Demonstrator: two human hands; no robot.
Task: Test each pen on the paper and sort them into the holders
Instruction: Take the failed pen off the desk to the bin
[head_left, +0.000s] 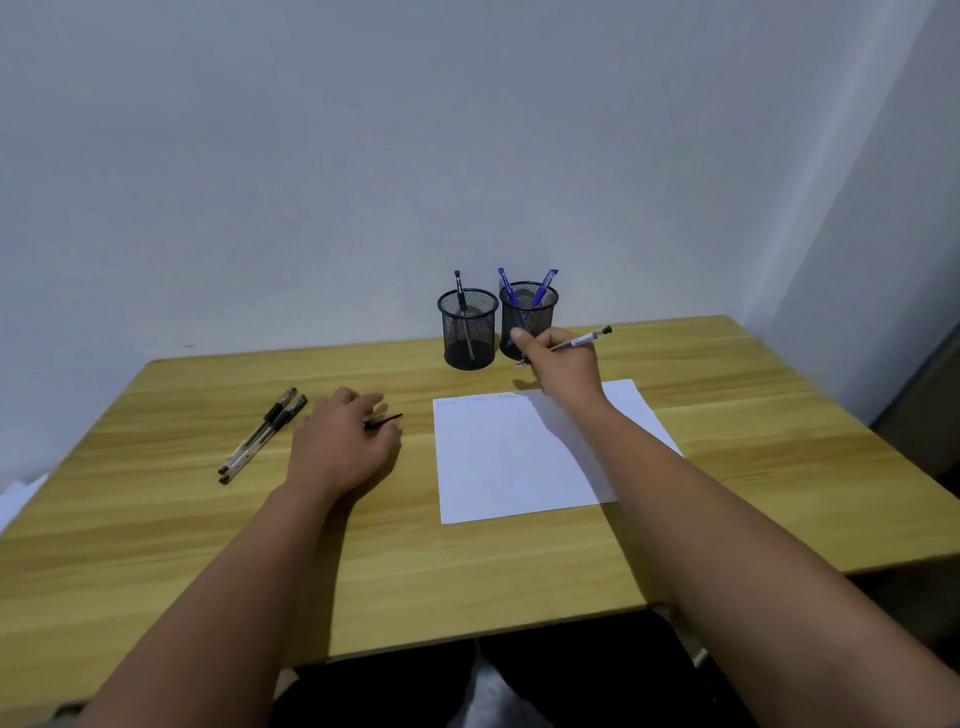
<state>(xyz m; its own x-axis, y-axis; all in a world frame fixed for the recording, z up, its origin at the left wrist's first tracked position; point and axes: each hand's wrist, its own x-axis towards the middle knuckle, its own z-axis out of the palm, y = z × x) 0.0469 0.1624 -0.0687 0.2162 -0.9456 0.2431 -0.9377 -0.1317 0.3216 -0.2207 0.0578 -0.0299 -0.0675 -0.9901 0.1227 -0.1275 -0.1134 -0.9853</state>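
Observation:
My right hand (558, 364) grips a clear pen (582, 340) with a black end, lifted just above the far edge of the white paper (519, 457), in front of the right mesh holder (530, 312). That holder has two blue pens (543, 286). The left mesh holder (467, 330) has one black pen (460, 291). My left hand (343, 441) rests on the table and holds a small black pen cap (387, 420) between its fingers. Two black-capped pens (262, 434) lie side by side left of it. Faint scribbles mark the paper's top edge.
The wooden table (208, 545) stands against a white wall, with its right edge near a corner. White sheets (15, 499) show past the table's left edge. Dark-clothed legs are below the near edge.

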